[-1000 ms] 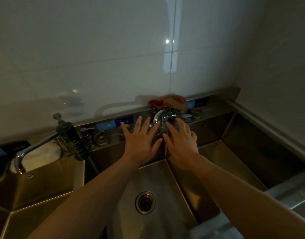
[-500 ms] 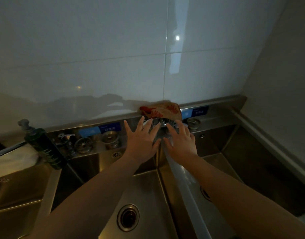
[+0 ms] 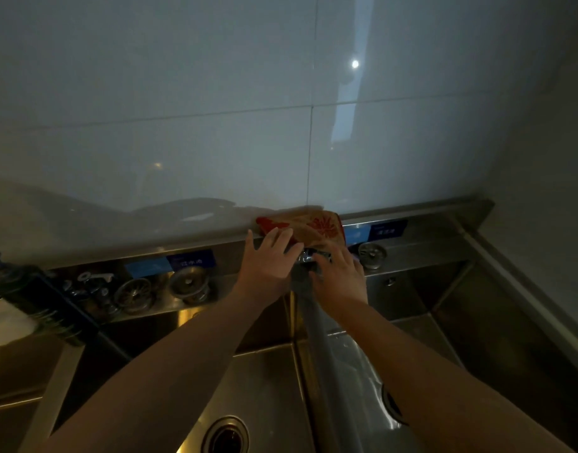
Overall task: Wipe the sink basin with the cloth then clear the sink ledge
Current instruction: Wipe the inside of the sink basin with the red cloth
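Both forearms are stretching forward over the sink, palms down. The left hand [image 3: 268, 261] is lying flat with straight, spread fingers [image 3: 282, 238], and their tips are touching the lower left edge of the red-and-tan patterned cloth [image 3: 313, 225]. The right hand [image 3: 339, 276] is reaching alongside it with its fingers extended and holding nothing. Their tips are blurring into the cloth's lower right edge, so contact there cannot be told.

The cloth is sitting bunched just beyond the fingertips, on the steel back ledge [image 3: 438, 243], pressing against the tiled wall [image 3: 215, 142]. No room is opening behind it.

The chrome faucet fitting [image 3: 308, 256] is standing between the two hands, partly under the right fingers. A round sink strainer [image 3: 372, 253] is resting just right of the right-hand fingers. Left of the left-hand fingers, two more strainers [image 3: 189, 282] [image 3: 135, 291] and a small valve [image 3: 96, 277] are crowding the ledge. Farther left a dark green pump bottle [image 3: 42, 305] is tilting, blurred. Below the wrists the basin [image 3: 268, 380] is lying open around its drain [image 3: 227, 434].
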Demonstrator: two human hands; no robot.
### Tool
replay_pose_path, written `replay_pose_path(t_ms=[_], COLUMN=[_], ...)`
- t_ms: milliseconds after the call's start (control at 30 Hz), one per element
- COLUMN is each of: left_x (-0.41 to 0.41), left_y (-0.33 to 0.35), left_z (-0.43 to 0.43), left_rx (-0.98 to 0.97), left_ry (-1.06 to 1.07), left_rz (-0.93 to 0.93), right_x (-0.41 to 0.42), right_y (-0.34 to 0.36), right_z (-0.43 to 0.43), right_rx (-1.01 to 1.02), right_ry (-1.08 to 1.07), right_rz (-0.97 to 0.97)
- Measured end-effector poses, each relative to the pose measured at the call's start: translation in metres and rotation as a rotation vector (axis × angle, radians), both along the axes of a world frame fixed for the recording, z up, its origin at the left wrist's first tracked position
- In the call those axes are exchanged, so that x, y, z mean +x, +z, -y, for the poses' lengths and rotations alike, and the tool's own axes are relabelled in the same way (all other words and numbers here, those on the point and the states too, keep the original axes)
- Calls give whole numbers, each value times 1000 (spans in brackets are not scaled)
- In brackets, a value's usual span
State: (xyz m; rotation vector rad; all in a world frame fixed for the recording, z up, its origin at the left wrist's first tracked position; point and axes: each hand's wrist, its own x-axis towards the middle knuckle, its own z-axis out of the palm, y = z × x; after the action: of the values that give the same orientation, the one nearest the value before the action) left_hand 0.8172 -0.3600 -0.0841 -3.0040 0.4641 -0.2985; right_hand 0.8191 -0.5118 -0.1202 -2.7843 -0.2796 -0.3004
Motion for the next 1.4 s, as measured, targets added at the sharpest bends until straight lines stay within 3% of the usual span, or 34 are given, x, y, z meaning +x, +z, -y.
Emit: replay_pose_path(t_ms=[633,967,1400], left_x=[37,-12,-109], left_y=[13,35,60], left_z=[16,1,-54], left_rx=[51,-66,-157], left_ry=[6,-81,-116], left_rz=[-29,75,185], right_x=[41,3,-83], right_y=[0,8,41], right_z=[-4,-4,-48], right_rx=[19,155,387], right_ry=[-81,-51,-16], right_rz=[-20,-15,148])
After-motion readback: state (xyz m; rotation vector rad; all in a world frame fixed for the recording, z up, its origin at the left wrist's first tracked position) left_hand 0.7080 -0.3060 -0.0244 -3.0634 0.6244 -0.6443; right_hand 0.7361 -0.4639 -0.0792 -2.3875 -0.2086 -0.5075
